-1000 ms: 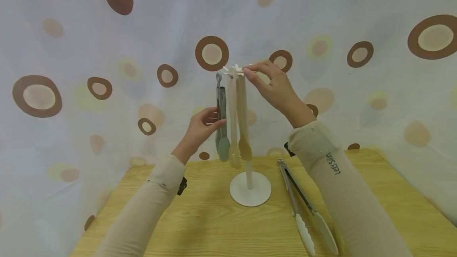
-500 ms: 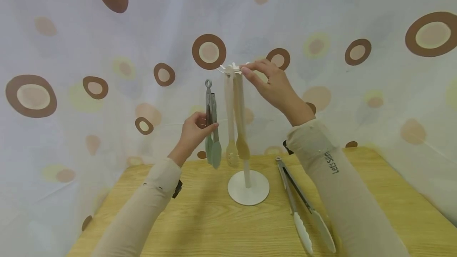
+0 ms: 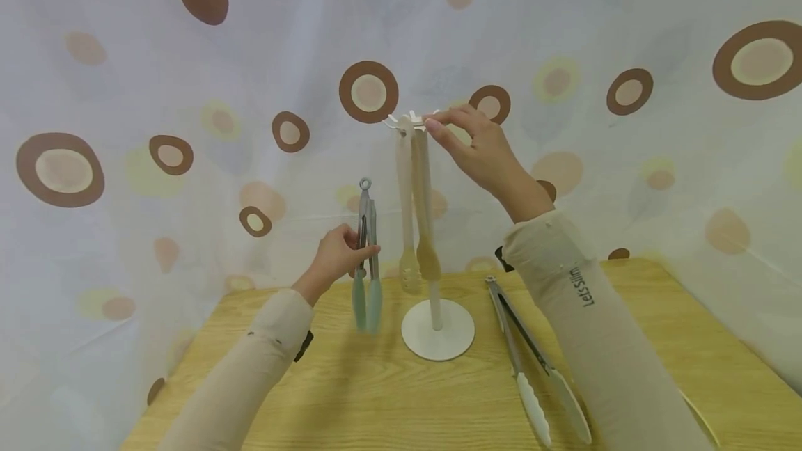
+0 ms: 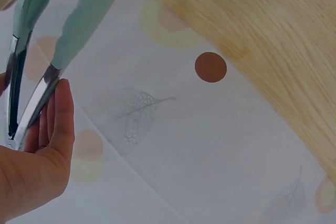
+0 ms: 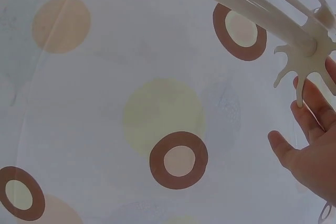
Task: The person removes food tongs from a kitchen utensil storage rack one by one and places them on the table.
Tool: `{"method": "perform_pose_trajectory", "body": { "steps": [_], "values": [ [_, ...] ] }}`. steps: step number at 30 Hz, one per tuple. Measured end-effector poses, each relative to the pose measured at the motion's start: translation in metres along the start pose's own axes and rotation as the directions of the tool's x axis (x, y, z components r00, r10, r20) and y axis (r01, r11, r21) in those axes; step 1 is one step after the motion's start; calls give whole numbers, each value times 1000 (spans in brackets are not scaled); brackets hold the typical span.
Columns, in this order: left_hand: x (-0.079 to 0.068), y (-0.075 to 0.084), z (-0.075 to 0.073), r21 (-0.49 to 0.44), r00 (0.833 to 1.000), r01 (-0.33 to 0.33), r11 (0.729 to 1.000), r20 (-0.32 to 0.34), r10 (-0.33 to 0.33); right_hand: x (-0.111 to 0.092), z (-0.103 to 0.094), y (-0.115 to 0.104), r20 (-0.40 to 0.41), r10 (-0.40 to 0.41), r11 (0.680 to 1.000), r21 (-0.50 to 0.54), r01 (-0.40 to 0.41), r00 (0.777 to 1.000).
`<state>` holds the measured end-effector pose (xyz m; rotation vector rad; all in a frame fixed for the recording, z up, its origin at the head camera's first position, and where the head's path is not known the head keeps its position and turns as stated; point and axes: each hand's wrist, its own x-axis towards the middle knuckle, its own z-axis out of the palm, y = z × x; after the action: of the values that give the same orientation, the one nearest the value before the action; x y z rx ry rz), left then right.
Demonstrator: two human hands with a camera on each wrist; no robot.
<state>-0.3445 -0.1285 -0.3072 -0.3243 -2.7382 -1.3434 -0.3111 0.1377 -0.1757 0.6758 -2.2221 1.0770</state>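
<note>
Left hand [image 3: 335,254] grips parted, mint-tipped silver tongs [image 3: 372,225]; right hand [image 3: 481,153] pinches white stand [image 3: 441,343], a gap away, inside worktop [image 3: 351,395] edges.

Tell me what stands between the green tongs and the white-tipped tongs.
The head view shows the white stand, hung with utensils, between the green tongs and white-tipped tongs.

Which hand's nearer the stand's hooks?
Right. The right hand is up at the hooks, apparently pinching one; the left hand is lower and left of them, holding the teal tongs.
</note>
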Motion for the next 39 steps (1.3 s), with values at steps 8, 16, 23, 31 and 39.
{"method": "perform_pose_trajectory", "body": {
  "steps": [8, 16, 23, 31, 39],
  "values": [
    [-4, -9, 8, 62, 997, 52, 997, 47, -55, -1, -2, 3, 4, 21, 1000, 9, -21, 1000],
    [-9, -21, 19, 82, 994, 79, 993, 72, -85, -1, -5, 4, 0, 22, 1000, 15, -22, 1000],
    [-15, -32, 27, 113, 990, 88, 990, 98, -99, 0, -4, 3, -3, 10, 1000, 26, -10, 1000],
    [-18, -48, 39, 179, 986, 31, 983, 156, -60, -2, -3, 1, 0, 16, 999, 29, -16, 1000],
    [-26, -54, 44, 205, 979, 62, 977, 177, -99, -3, -2, 1, 2, 3, 999, 40, -3, 1000]
  ]
}}
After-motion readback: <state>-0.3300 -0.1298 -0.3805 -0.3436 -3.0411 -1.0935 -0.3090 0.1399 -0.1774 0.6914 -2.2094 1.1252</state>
